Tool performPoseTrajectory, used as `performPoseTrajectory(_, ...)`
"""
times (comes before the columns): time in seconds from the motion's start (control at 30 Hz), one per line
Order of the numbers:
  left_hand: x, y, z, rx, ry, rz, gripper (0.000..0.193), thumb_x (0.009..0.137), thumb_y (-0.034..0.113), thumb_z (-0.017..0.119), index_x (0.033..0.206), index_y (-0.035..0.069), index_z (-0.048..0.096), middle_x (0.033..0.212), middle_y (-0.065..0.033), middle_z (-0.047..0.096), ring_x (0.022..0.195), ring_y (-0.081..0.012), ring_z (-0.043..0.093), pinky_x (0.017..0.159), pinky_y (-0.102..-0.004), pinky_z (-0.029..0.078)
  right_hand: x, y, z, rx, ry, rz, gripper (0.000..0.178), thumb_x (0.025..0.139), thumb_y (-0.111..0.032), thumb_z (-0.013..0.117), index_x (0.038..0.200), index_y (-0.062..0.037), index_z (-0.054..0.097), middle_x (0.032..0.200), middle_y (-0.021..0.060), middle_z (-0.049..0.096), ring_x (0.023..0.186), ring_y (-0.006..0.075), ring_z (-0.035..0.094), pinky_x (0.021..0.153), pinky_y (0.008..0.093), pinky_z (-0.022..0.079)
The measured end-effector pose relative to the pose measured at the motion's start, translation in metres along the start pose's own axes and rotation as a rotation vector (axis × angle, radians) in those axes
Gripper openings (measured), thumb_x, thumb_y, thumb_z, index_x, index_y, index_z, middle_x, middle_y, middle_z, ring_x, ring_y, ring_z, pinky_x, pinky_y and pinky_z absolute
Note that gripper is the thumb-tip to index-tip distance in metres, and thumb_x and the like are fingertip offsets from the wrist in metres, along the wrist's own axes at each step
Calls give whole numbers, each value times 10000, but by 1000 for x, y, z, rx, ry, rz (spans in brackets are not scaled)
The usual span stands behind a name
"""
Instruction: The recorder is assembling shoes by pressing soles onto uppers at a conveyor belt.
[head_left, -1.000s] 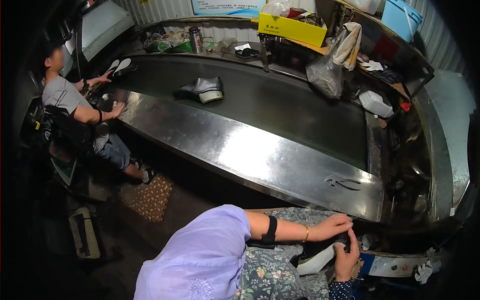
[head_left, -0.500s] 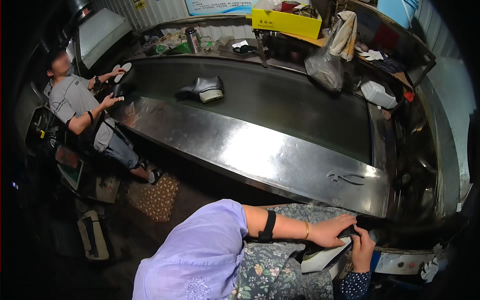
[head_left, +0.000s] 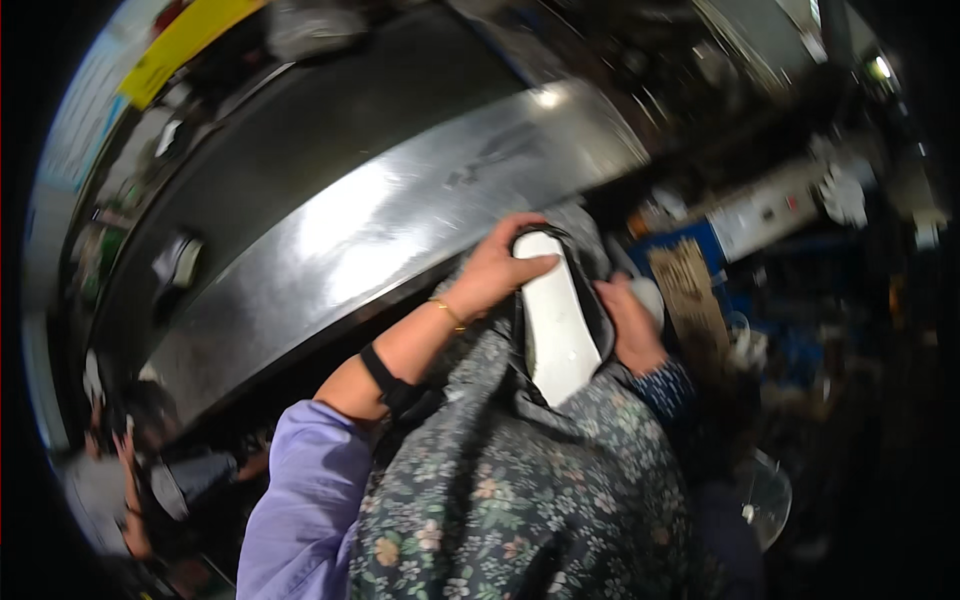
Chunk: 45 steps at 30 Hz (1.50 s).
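Observation:
A black shoe lies in my lap, its long white bottom turned up toward me. My left hand is closed round the shoe's far end, the thumb lying across the white surface. Along the shoe's right edge my right hand grips the dark side material; its fingertips are partly hidden. Beneath the shoe spreads a dark floral apron. Motion blur softens the picture, and the shoe's underside is out of sight.
Ahead runs a shiny metal ledge beside a dark conveyor belt; another shoe sits on the belt. A blurred tool lies on the ledge. At lower left is a co-worker. To the right stand a cardboard piece and a control panel.
My view has swung to the right, so the belt and co-worker now appear further left. The shoe and both hands show nearer the middle, with more of the white bottom visible.

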<state>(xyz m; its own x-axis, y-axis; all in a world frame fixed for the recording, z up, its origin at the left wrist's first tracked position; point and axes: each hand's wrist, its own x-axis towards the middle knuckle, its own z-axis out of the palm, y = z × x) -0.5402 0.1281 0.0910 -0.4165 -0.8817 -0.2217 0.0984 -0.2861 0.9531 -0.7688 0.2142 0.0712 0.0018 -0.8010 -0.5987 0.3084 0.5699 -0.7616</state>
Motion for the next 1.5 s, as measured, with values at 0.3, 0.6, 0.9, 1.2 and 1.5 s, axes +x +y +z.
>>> performPoseTrajectory(0.3, -1, -2, 31, 20, -40, -46, 526, 836, 132, 762, 1278, 46, 492, 1057, -64, 628, 938, -131, 590, 836, -280, 501, -41, -27, 25, -711, -92, -97, 417, 1056, -298, 377, 1188, 32, 594, 1026, 206, 681, 993, 316, 636, 927, 379, 473)
performPoseTrajectory(0.6, 13, -2, 29, 37, -70, -52, 501, 867, 122, 743, 1292, 42, 491, 1055, -38, 618, 939, -111, 581, 824, -252, 497, -17, -29, 22, -1191, -9, -649, 434, 992, -248, 462, 1240, 103, 522, 892, 252, 674, 835, 408, 658, 760, 432, 544)
performPoseTrajectory(0.9, 7, 13, 37, 52, -17, -52, 532, 849, 110, 723, 1322, 16, 498, 1087, -82, 642, 963, -141, 607, 860, -276, 495, -49, 9, 5, -411, -190, -132, 612, 1056, -328, 424, 1475, 84, 251, 1416, 209, 483, 1284, 261, 495, 1041, 312, 411)
performPoseTrajectory(1.2, -8, 0, 26, -55, -33, -33, 574, 878, 142, 689, 1389, 39, 450, 1138, -87, 621, 1033, -154, 581, 933, -274, 459, -10, -5, 36, -255, -105, -184, 481, 1036, -389, 447, 1081, 51, 636, 916, 109, 712, 865, 181, 683, 794, 298, 536)
performPoseTrajectory(1.5, 6, 4, 30, 234, -87, -60, 607, 881, 180, 713, 1408, 56, 439, 1183, -118, 613, 1051, -172, 576, 926, -283, 460, -17, 4, 17, -1242, 117, -712, 320, 1008, -244, 494, 1186, 22, 509, 808, 182, 661, 735, 334, 668, 672, 375, 541)
